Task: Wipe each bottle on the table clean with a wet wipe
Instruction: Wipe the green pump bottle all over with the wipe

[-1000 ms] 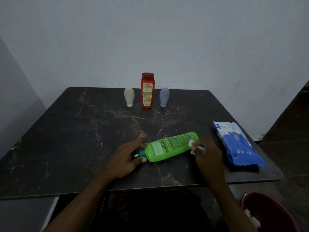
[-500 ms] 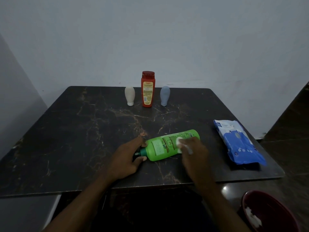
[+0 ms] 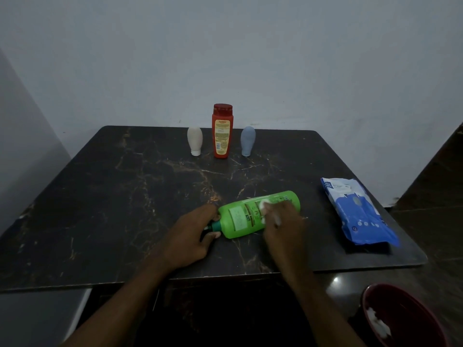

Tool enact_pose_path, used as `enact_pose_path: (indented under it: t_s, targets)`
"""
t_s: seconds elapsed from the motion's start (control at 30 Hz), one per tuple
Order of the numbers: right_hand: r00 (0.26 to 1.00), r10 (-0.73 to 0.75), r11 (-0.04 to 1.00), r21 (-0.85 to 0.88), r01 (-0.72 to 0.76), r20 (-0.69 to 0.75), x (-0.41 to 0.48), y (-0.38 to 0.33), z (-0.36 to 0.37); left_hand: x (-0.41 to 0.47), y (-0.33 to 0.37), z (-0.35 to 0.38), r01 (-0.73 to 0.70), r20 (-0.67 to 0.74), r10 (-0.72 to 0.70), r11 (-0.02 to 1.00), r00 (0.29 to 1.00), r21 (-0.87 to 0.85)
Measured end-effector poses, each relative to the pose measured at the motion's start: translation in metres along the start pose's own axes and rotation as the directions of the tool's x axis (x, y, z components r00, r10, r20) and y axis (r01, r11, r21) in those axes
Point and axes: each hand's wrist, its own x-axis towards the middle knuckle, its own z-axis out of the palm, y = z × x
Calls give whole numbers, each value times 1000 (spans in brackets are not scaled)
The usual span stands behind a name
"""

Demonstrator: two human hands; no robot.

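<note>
On the dark table (image 3: 100, 196), green bottle (image 3: 240, 219) lying sideways, left hand (image 3: 190, 236) gripping its cap end, right hand (image 3: 283, 226) pressing a wet wipe (image 3: 263, 205)

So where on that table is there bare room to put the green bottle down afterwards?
The table's whole left half is bare, from the white bottle down to the left hand. A bare band also runs between the back row, red bottle and blue bottle, and the green bottle. The right edge is crowded by the wipes pack.

I see a dark marbled table (image 3: 100, 209). At its far edge stand a white bottle (image 3: 195, 140), a red bottle (image 3: 222, 131) and a blue bottle (image 3: 248, 140). Nearer me lie a green bottle (image 3: 240, 219) and, to the right, a blue wipes pack (image 3: 358, 211).
</note>
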Motion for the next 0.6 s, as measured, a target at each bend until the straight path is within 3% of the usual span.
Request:
enact_pose_path:
  t_s: [0.1, 0.17, 0.23, 0.3, 0.37, 0.5, 0.6]
  targets:
    - [961, -258, 966, 43, 255, 105, -26, -33, 21, 0, 0, 0, -7, -6, 7, 1000, 1000, 2]
    - [922, -358, 931, -21, 365, 149, -32, -36, 26, -1, 1, -1, -11, -5, 11, 1000, 1000, -2]
    - [938, -324, 937, -93, 336, 120, -24, -30, 24, -1, 1, -1, -1, -4, 1, 1000, 1000, -8]
    - [983, -178, 981, -70, 181, 48, -9, -19, 19, 0, 2, -2, 7, -4, -7, 1000, 1000, -9]
    - [990, -131, 989, -62, 134, 57, -2, -17, 16, 1, 2, -2, 13, -1, -13, 1000, 1000, -9]
    - [902, -349, 918, -99, 383, 255, -16, -43, 22, 1, 4, -3, 32, 2, -32, 999, 999, -12]
    - [884, -354, 890, -181, 419, 306, -4, -56, 28, 0, 8, -4, 29, 11, -29, 1000, 1000, -7]
